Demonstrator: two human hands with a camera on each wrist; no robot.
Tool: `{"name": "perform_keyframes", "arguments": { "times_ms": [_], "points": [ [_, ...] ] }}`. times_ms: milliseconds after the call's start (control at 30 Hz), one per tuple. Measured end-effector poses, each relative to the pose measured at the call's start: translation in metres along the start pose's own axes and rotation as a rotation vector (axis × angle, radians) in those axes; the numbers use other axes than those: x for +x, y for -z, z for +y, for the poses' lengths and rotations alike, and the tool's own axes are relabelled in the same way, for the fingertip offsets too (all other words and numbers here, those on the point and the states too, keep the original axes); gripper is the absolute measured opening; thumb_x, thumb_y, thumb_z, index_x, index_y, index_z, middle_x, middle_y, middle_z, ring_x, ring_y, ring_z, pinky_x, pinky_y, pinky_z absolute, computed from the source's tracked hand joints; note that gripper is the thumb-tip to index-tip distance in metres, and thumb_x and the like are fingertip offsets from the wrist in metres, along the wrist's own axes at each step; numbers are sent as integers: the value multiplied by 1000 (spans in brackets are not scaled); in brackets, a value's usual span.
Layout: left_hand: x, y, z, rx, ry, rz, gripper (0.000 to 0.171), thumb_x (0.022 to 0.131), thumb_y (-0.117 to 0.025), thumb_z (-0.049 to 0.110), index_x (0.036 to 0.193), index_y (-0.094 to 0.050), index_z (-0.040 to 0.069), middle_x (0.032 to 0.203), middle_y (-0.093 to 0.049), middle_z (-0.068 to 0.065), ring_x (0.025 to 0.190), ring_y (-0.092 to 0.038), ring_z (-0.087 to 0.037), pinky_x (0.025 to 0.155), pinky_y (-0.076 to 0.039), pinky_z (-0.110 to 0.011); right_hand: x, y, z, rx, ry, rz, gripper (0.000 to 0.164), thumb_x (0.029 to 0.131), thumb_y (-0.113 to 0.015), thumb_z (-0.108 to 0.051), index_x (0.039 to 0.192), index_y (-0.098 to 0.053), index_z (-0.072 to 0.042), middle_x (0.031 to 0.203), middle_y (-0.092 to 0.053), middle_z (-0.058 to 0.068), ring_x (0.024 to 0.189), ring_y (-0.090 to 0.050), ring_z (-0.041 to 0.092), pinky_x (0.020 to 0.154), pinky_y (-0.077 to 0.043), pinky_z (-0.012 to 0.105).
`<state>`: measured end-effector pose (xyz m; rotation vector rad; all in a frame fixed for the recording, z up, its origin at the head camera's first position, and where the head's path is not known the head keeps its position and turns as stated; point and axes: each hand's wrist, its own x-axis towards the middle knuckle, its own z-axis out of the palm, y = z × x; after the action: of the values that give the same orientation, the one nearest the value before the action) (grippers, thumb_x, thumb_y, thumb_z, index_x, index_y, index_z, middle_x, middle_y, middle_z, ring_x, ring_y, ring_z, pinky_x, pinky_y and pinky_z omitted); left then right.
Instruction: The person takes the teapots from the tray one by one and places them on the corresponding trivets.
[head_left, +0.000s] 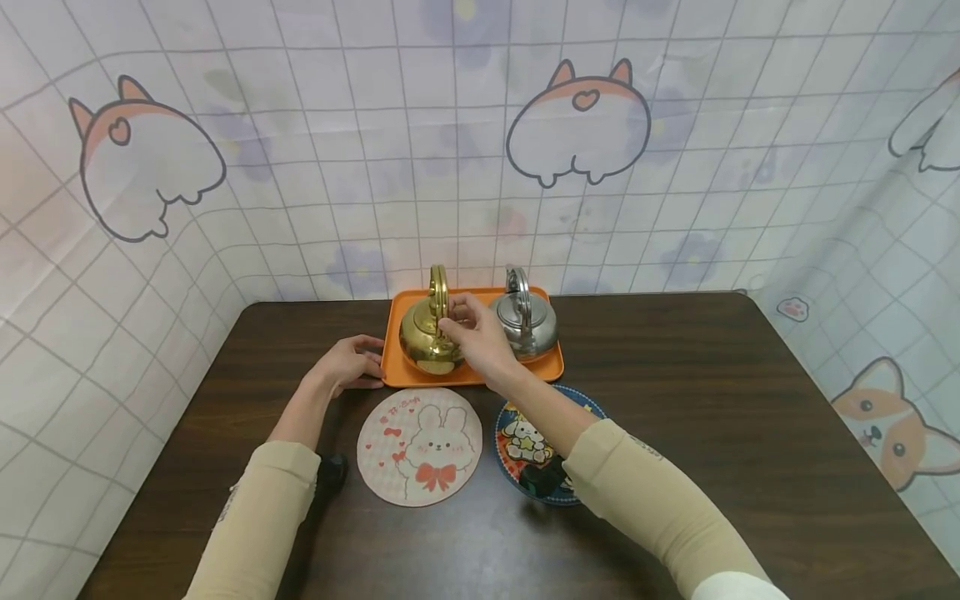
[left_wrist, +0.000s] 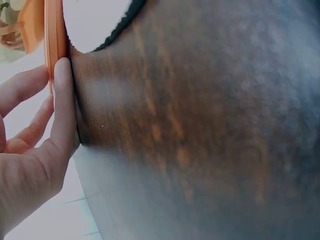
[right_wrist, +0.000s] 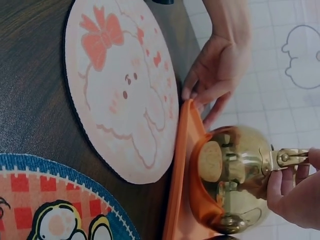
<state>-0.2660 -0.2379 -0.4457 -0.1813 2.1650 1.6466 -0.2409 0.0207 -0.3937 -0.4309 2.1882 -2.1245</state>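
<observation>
An orange tray lies at the back edge of the table, bearing a gold kettle on its left and a silver kettle on its right. My right hand pinches the raised handle of the gold kettle, which the right wrist view shows over the tray, its base partly hidden by the tray's rim. Thumb and fingers of my left hand hold the tray's front left corner, the thumb on its front wall.
A round pink rabbit placemat lies in front of the tray. Right of it is a round blue-rimmed placemat, partly under my right forearm. The dark wooden table meets a patterned wall covering at the back.
</observation>
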Motion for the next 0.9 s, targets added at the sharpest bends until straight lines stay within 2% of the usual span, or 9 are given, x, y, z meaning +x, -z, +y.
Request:
{"name": "perform_keyframes", "arguments": {
  "times_ms": [367,900],
  "points": [
    [0,-1,0,3,-4,-19,67,94,-62,-14,154,-35,-2,127,-55,-25,95,-69,-26,84,-62,-36,-8,4,-10,-29,25,-8,16,103,-62,-7,119,-61,-4,113,-63,14,105,-63,28,91,-54,54],
    [3,0,-1,0,5,-17,69,93,-63,-14,155,-34,-3,130,-53,-26,94,-69,-25,84,-62,-37,-22,9,-26,-62,10,-33,20,103,-64,-10,123,-63,-7,115,-64,11,106,-62,26,92,-53,52]
  ]
}}
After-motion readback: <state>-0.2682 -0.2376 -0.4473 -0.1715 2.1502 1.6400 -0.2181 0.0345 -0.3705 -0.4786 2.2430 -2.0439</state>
